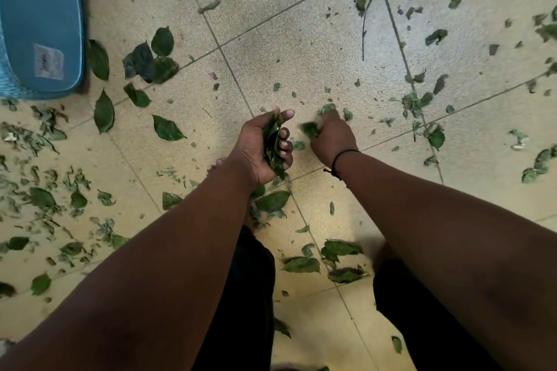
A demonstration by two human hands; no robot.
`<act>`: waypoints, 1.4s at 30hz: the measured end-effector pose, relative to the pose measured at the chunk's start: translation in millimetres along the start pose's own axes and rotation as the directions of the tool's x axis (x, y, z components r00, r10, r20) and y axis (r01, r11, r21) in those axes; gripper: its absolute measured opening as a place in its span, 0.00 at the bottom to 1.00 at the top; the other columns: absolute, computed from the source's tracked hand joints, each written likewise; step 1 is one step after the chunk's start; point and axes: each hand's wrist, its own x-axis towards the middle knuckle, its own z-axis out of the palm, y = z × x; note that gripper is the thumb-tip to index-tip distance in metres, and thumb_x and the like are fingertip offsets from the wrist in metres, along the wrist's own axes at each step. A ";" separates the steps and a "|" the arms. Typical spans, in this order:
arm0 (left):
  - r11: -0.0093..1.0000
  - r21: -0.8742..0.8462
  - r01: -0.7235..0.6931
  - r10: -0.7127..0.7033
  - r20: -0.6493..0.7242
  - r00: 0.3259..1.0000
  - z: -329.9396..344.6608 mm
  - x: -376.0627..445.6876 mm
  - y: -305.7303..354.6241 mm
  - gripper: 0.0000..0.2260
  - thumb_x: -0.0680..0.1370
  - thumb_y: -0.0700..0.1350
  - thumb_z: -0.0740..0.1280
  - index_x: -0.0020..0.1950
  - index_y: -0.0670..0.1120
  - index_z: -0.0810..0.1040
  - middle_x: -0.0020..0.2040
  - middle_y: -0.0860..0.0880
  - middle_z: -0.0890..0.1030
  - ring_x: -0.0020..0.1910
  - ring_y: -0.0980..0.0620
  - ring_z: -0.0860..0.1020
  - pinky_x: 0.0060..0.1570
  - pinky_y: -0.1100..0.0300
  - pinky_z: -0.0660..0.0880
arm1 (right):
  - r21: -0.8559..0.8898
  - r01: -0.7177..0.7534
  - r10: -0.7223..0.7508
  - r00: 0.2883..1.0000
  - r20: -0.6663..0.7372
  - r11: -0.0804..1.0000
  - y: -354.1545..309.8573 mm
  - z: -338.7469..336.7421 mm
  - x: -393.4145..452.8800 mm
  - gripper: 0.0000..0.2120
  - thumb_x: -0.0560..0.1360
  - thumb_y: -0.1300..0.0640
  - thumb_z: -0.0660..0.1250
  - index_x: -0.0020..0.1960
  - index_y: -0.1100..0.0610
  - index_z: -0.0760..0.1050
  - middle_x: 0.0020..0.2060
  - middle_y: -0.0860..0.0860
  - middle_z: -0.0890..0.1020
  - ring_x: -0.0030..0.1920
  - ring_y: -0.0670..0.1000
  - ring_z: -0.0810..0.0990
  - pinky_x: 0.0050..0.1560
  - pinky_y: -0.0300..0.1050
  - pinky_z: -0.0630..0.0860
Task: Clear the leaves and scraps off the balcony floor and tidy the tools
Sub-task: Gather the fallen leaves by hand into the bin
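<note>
left hand (261,146) grips leaves (273,141); right hand (331,135) pinches a scrap (309,130).

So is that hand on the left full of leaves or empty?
Full. The left hand is curled around a bunch of green leaves, which stick out between the thumb and fingers.

left hand (261,146): palm up, fingers curled, gripping | right hand (331,135): knuckles up, fingers curled under | 2 forearms extended forward
</note>
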 end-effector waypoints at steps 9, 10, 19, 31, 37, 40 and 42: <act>0.995 -0.082 -0.062 0.056 -0.076 0.996 25.0 -25.5 -21.3 0.10 0.79 0.52 0.63 0.45 0.50 0.81 0.29 0.54 0.70 0.26 0.56 0.66 0.28 0.67 0.60 | 0.673 -0.356 0.166 0.929 0.331 0.649 24.8 -66.9 -48.0 0.06 0.76 0.66 0.66 0.51 0.63 0.81 0.42 0.55 0.82 0.34 0.49 0.77 0.30 0.38 0.77; 0.993 -0.093 -0.067 0.059 -0.092 0.994 28.5 -30.3 -25.2 0.10 0.79 0.53 0.64 0.45 0.50 0.81 0.29 0.54 0.70 0.27 0.57 0.66 0.28 0.67 0.60 | 0.699 -0.335 0.162 0.939 0.303 0.632 30.5 -73.2 -57.2 0.06 0.76 0.67 0.66 0.49 0.62 0.81 0.39 0.53 0.82 0.34 0.49 0.77 0.31 0.38 0.77; 0.994 -0.003 -0.110 0.108 -0.161 0.981 29.9 -30.7 -33.3 0.09 0.80 0.52 0.63 0.46 0.50 0.80 0.29 0.53 0.69 0.26 0.56 0.66 0.28 0.66 0.60 | 0.281 -0.057 0.013 0.987 0.159 0.958 46.6 -48.9 -66.2 0.10 0.74 0.62 0.69 0.55 0.56 0.75 0.46 0.56 0.81 0.40 0.57 0.81 0.44 0.54 0.81; 0.993 0.114 -0.025 0.051 -0.230 0.972 1.1 1.0 -36.7 0.10 0.80 0.53 0.63 0.46 0.51 0.81 0.29 0.54 0.69 0.26 0.57 0.66 0.29 0.66 0.59 | -0.255 0.282 -0.242 0.954 0.177 0.925 19.8 -12.3 -11.1 0.24 0.74 0.67 0.58 0.67 0.53 0.60 0.43 0.57 0.74 0.40 0.59 0.75 0.35 0.48 0.71; 0.987 0.159 -0.032 0.072 -0.253 0.965 12.7 11.5 -30.6 0.10 0.79 0.52 0.63 0.44 0.51 0.81 0.29 0.54 0.69 0.26 0.57 0.66 0.30 0.65 0.59 | -0.200 0.143 -0.104 0.976 0.191 0.969 25.0 -21.2 0.0 0.08 0.74 0.60 0.68 0.52 0.59 0.73 0.42 0.54 0.76 0.44 0.55 0.76 0.34 0.42 0.66; 0.987 0.159 -0.038 0.078 -0.255 0.964 23.1 14.9 -33.6 0.10 0.79 0.52 0.63 0.44 0.51 0.81 0.29 0.54 0.69 0.26 0.57 0.66 0.29 0.65 0.59 | -0.084 0.082 -0.064 0.979 0.192 0.993 36.5 -29.5 1.4 0.06 0.74 0.61 0.68 0.39 0.60 0.73 0.38 0.59 0.77 0.41 0.59 0.79 0.30 0.46 0.72; 0.984 0.176 -0.037 0.079 -0.241 0.967 33.2 12.7 -38.2 0.09 0.79 0.52 0.63 0.45 0.51 0.81 0.30 0.54 0.69 0.26 0.57 0.66 0.29 0.65 0.59 | 0.232 -0.075 0.022 0.974 0.225 0.970 46.7 -40.7 -7.4 0.06 0.73 0.60 0.70 0.41 0.59 0.74 0.38 0.59 0.80 0.37 0.57 0.82 0.37 0.51 0.81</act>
